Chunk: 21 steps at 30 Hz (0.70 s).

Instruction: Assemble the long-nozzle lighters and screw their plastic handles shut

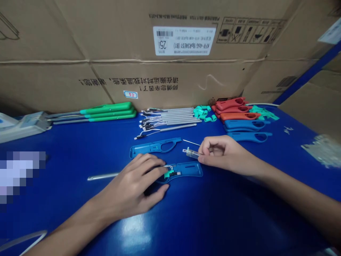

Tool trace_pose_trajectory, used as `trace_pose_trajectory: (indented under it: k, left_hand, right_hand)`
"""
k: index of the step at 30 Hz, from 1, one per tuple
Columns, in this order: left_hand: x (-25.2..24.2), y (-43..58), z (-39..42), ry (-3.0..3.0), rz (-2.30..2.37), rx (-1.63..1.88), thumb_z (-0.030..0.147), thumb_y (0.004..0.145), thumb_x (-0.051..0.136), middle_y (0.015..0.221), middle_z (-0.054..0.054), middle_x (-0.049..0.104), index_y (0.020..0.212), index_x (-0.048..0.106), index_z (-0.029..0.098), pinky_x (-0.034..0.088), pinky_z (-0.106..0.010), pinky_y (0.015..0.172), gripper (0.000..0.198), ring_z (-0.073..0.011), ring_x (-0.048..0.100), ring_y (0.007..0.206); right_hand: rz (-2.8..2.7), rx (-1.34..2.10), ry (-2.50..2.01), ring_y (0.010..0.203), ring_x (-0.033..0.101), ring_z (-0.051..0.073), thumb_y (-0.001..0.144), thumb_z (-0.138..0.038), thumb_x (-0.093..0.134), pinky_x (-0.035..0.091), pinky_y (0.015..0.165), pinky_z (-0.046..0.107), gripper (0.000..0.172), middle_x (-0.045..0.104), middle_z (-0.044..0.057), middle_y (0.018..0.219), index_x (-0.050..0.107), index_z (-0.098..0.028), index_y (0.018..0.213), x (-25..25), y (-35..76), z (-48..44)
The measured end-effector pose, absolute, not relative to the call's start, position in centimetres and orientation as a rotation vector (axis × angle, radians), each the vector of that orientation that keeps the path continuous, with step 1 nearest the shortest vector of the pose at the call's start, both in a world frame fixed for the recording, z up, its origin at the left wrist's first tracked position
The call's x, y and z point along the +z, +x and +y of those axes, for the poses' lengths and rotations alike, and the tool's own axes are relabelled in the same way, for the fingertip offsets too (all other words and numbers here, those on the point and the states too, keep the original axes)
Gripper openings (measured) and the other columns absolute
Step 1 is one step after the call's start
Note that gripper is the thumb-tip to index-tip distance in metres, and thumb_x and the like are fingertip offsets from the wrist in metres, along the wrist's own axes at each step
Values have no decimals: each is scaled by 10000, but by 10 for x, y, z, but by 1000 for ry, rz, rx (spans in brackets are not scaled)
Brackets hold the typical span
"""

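Observation:
My left hand (141, 181) is curled over a blue half-shell of a long-stemmed lighter (193, 169), fingertips and thumb on either side, holding it down. In this shell sit a green trigger piece (168, 174), a small black part and white wires. A silver metal tube (102, 176) sticks out to the left from under the hand. My right hand (220, 153) pinches a clear plastic lighter fuel tank (193, 153) with a pale tip, just above and right of the shell. A thin whitish rod (191, 142) also points out from its fingers. The matching blue half-shell (154, 146) lies behind.
Finished-looking green lighters (109, 113) are stacked back left. Behind the hands lie several metal tubes with wires (173, 119), green trigger pieces (204, 112), red shells (231, 105) and blue shells (246, 137). Clear parts (323, 149) are piled at right. A cardboard wall (119, 42) bounds the back.

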<state>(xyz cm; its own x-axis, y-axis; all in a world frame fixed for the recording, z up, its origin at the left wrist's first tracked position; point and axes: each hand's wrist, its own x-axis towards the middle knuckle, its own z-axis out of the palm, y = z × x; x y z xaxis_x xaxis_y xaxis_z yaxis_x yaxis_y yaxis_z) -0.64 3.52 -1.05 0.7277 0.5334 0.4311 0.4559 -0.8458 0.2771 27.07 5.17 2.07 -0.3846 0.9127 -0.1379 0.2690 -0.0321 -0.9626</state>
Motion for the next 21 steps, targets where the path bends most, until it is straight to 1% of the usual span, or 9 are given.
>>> trace_pose_trajectory:
  k: [4, 7, 11, 13, 17, 21]
  left_hand:
    - [-10, -6, 36, 2782, 787, 761, 170, 883, 648, 1087, -115, 675, 1113, 660, 146, 536, -399, 890, 231, -243, 632, 1032]
    - [-10, -7, 36, 2776, 769, 758, 157, 883, 647, 1090, -119, 668, 1124, 651, 140, 534, -395, 888, 242, -245, 623, 1044]
    - [-10, -7, 37, 2776, 756, 741, 149, 883, 642, 1090, -111, 664, 1126, 644, 147, 529, -387, 893, 243, -239, 618, 1046]
    - [-9, -7, 37, 2775, 755, 742, 146, 883, 641, 1090, -109, 662, 1133, 637, 147, 526, -384, 896, 250, -236, 614, 1051]
    - [-9, -7, 37, 2778, 755, 738, 150, 885, 636, 1096, -112, 660, 1141, 635, 146, 525, -385, 893, 257, -237, 616, 1046]
    - [-9, -7, 38, 2778, 759, 728, 152, 883, 638, 1090, -114, 661, 1138, 643, 144, 522, -382, 892, 254, -235, 619, 1036]
  right_hand:
    - [-1698, 1452, -1225, 609, 484, 88, 721, -313, 789, 388, 540, 222, 389, 583, -1, 728, 440, -183, 610, 18, 273, 52]
    - [-1667, 1508, -1223, 605, 505, 89, 716, -293, 794, 402, 543, 220, 377, 593, -7, 714, 444, -185, 625, 18, 275, 52]
    - [-1480, 1705, -1175, 612, 589, 120, 796, -323, 734, 439, 549, 229, 254, 668, 16, 701, 524, -183, 763, 19, 276, 55]
    - [-1383, 1797, -1122, 615, 615, 130, 820, -308, 699, 445, 549, 232, 206, 698, 34, 719, 539, -178, 822, 19, 277, 56]
    - [-1304, 1879, -1097, 590, 627, 132, 841, -254, 643, 444, 539, 227, 132, 715, 45, 709, 544, -173, 870, 18, 278, 58]
    - [-1294, 1893, -1080, 588, 636, 135, 854, -243, 623, 456, 548, 229, 108, 723, 47, 709, 560, -172, 905, 18, 279, 58]
